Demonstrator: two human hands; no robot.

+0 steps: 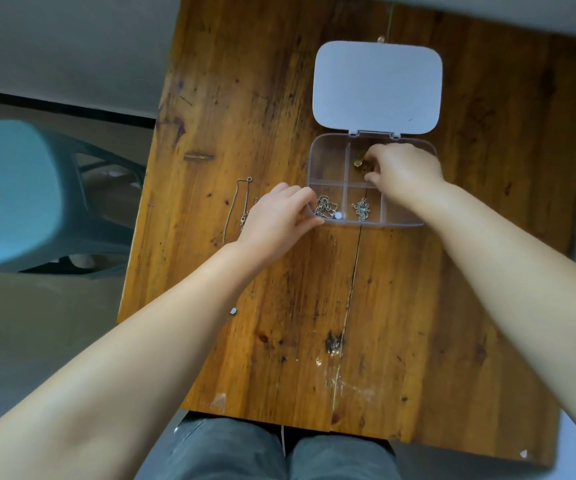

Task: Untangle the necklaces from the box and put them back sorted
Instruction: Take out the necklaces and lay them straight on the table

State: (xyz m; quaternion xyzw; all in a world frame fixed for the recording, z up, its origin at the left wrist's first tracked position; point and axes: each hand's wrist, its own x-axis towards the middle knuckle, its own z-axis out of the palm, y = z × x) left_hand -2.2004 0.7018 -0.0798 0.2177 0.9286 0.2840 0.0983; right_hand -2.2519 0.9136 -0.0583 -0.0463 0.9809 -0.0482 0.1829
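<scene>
A clear plastic box (pixel 328 157) with several compartments lies open on the wooden table, its white lid (pixel 378 84) folded back. My left hand (pixel 281 220) grips the box's front left corner. My right hand (pixel 402 168) reaches into the back middle compartment, fingers pinched on a gold necklace (pixel 359 163). A silver necklace with a white bead (pixel 328 208) fills the front left compartment. Another bunched silver necklace (pixel 362 208) lies in the front middle one. A thin silver chain (pixel 236 206) is stretched out on the table left of my left hand.
The wooden table (pixel 314 306) has a long crack running toward me from the box. A tiny metal piece (pixel 233 311) lies near the table's left edge. A teal plastic stool (pixel 20 195) stands on the floor at the left. My knees show under the near edge.
</scene>
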